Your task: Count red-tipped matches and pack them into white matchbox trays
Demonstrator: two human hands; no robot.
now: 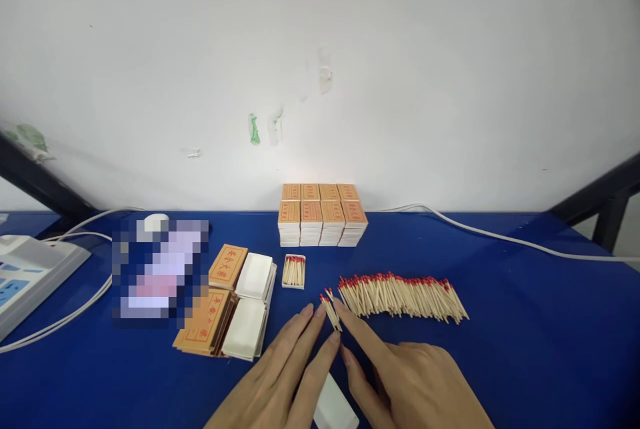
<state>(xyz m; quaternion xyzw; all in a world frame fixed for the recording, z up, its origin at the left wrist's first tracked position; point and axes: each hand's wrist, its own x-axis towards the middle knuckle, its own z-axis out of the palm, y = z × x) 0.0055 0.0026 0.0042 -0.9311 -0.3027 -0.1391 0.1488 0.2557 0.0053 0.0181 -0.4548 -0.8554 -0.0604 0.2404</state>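
Observation:
A few red-tipped matches (330, 314) lie on the blue table between my two hands. My left hand (287, 375) has its fingers stretched out, with the tips against their left side and lower ends. On the other side, my right hand (407, 375) reaches its index finger along them while its thumb is below; the remaining fingers are bent and partly hidden. Under and between the hands sits a white matchbox tray (336, 409), partly covered. To the right spreads a long row of loose matches (400, 297), heads pointing away from me.
A small tray filled with matches (294, 272) lies ahead. Stacked matchboxes (320, 215) stand by the wall. Orange matchbox sleeves (205, 319) and piled white trays (245, 329) are at left, near a blurred object (165, 269) and a power strip (35, 282). A white cable (500, 237) runs behind.

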